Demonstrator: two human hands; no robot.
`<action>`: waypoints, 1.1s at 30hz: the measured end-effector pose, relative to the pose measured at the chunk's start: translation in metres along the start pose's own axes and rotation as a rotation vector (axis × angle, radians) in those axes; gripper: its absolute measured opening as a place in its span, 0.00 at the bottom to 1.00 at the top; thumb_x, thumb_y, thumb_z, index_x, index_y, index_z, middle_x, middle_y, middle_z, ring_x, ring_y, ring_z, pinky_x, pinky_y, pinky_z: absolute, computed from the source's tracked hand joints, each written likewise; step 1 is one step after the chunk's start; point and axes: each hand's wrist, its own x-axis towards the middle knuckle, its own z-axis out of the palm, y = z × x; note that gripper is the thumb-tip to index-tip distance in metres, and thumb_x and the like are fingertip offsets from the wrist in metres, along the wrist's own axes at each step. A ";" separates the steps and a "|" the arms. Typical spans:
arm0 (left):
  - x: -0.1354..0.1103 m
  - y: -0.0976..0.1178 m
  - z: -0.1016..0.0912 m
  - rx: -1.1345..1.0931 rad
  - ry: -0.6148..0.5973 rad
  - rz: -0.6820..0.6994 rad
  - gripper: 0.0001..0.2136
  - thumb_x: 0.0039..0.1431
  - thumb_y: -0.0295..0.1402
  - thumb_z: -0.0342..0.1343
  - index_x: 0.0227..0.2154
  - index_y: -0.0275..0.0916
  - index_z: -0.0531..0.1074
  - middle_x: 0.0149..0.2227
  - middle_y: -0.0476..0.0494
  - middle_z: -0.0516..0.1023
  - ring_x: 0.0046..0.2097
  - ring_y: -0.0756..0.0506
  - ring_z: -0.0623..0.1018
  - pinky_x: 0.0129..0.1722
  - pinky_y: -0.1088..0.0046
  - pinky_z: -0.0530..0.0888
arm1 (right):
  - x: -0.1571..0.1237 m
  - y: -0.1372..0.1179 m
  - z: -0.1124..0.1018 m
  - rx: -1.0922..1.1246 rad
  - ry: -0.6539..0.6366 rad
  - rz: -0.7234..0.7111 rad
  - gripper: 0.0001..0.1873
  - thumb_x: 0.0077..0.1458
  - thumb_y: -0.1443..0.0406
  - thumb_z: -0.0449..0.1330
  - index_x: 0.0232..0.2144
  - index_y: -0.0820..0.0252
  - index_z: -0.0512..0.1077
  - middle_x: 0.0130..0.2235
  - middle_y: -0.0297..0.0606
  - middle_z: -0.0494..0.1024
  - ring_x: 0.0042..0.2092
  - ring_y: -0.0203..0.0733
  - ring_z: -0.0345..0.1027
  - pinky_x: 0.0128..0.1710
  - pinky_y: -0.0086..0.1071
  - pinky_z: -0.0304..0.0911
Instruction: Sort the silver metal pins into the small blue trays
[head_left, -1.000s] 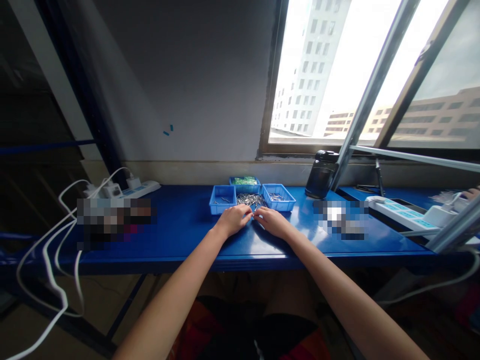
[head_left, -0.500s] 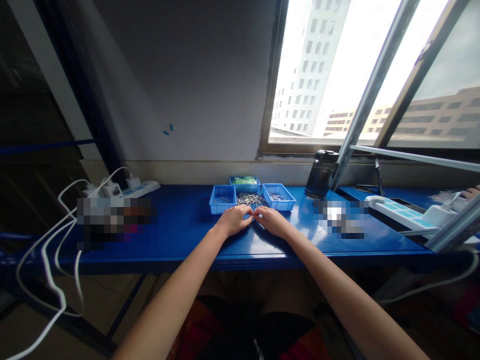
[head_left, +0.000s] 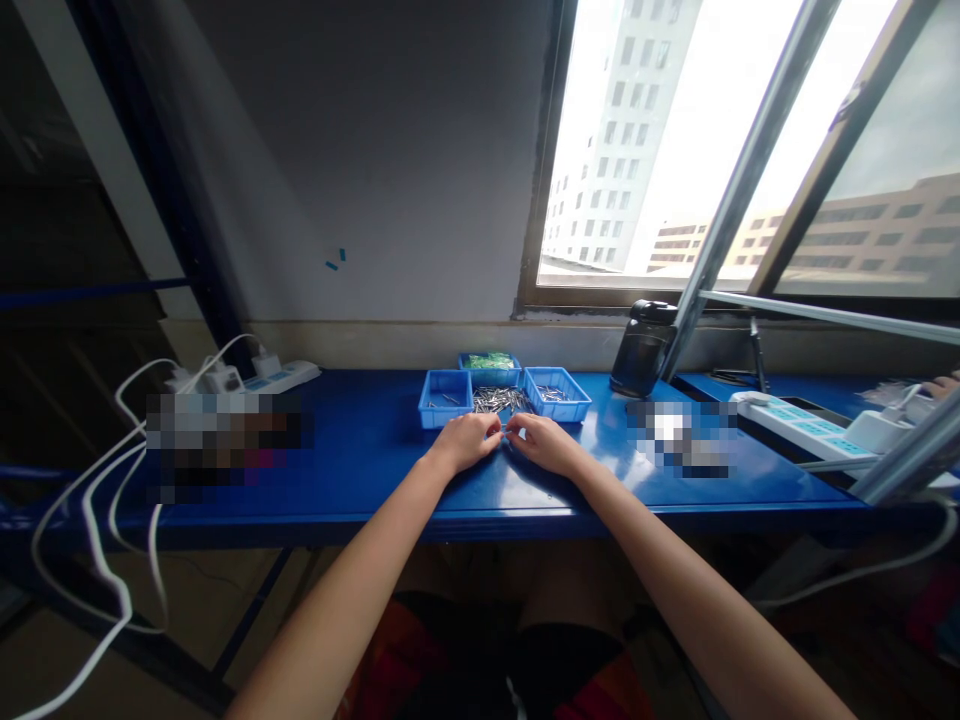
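My left hand [head_left: 466, 441] and my right hand [head_left: 546, 443] are close together low over the blue table, fingertips a small gap apart. The fingers of both are curled into a pinch. Something small and thin seems to be between them, too small to name. Just beyond my fingers lies a loose pile of small metal pins [head_left: 501, 399]. To its left is a blue tray [head_left: 446, 420] with a few pins in it. On its right stands another blue tray [head_left: 564, 411] holding several more. Behind the pile, a third blue tray [head_left: 491, 377] holds green packets [head_left: 489, 360].
A black bottle [head_left: 642, 350] stands at the back right. White power strips lie at the left [head_left: 283, 378] and at the right [head_left: 802, 424], with white cables hanging off the left side. Blurred items sit on both sides of the table [head_left: 360, 470]. A metal post [head_left: 742, 170] rises at the right.
My fingertips were touching half a second ago and are now slightly apart. Trays, pile and everything else stay where they were.
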 end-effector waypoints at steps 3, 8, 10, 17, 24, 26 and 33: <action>0.001 -0.002 0.001 -0.007 -0.001 0.020 0.11 0.56 0.40 0.46 0.36 0.41 0.69 0.35 0.46 0.75 0.37 0.46 0.74 0.35 0.75 0.68 | 0.000 -0.001 -0.001 -0.009 -0.020 -0.007 0.09 0.53 0.65 0.50 0.34 0.59 0.69 0.33 0.36 0.73 0.32 0.34 0.64 0.32 0.26 0.57; 0.001 -0.004 0.002 -0.003 0.005 0.010 0.12 0.56 0.41 0.45 0.36 0.42 0.70 0.34 0.46 0.75 0.37 0.46 0.74 0.35 0.74 0.68 | 0.001 0.002 0.000 -0.014 -0.015 -0.047 0.10 0.55 0.65 0.49 0.34 0.59 0.70 0.35 0.38 0.73 0.35 0.36 0.65 0.36 0.28 0.58; 0.001 -0.004 0.002 0.004 0.000 -0.013 0.13 0.56 0.42 0.45 0.36 0.42 0.70 0.33 0.46 0.75 0.37 0.46 0.74 0.35 0.74 0.68 | 0.002 0.004 0.001 -0.021 -0.006 -0.036 0.11 0.56 0.64 0.49 0.34 0.59 0.70 0.35 0.38 0.73 0.35 0.36 0.66 0.36 0.28 0.58; 0.001 -0.003 0.001 0.045 0.001 -0.049 0.12 0.56 0.39 0.45 0.38 0.42 0.69 0.34 0.45 0.75 0.37 0.45 0.74 0.36 0.73 0.68 | 0.002 0.008 0.001 -0.073 0.028 0.030 0.12 0.56 0.63 0.48 0.34 0.58 0.70 0.35 0.38 0.73 0.37 0.36 0.66 0.37 0.28 0.58; 0.001 -0.005 0.002 0.069 0.007 -0.076 0.13 0.57 0.39 0.44 0.38 0.42 0.69 0.34 0.44 0.75 0.37 0.45 0.74 0.36 0.72 0.68 | 0.002 0.011 0.003 -0.084 0.026 0.022 0.13 0.57 0.64 0.46 0.35 0.58 0.70 0.36 0.39 0.73 0.38 0.37 0.66 0.39 0.28 0.58; 0.001 -0.005 0.002 0.069 0.009 -0.076 0.13 0.57 0.40 0.44 0.37 0.42 0.69 0.34 0.44 0.75 0.37 0.44 0.74 0.35 0.72 0.68 | 0.003 0.011 0.003 -0.076 0.026 0.006 0.13 0.57 0.64 0.47 0.35 0.58 0.71 0.36 0.38 0.73 0.38 0.36 0.66 0.39 0.28 0.59; 0.001 -0.004 0.000 0.061 0.010 -0.109 0.13 0.57 0.41 0.44 0.36 0.41 0.69 0.33 0.44 0.75 0.36 0.45 0.74 0.34 0.73 0.68 | 0.002 0.009 0.001 -0.055 0.038 -0.024 0.13 0.57 0.64 0.47 0.36 0.58 0.71 0.36 0.38 0.73 0.38 0.37 0.67 0.39 0.28 0.59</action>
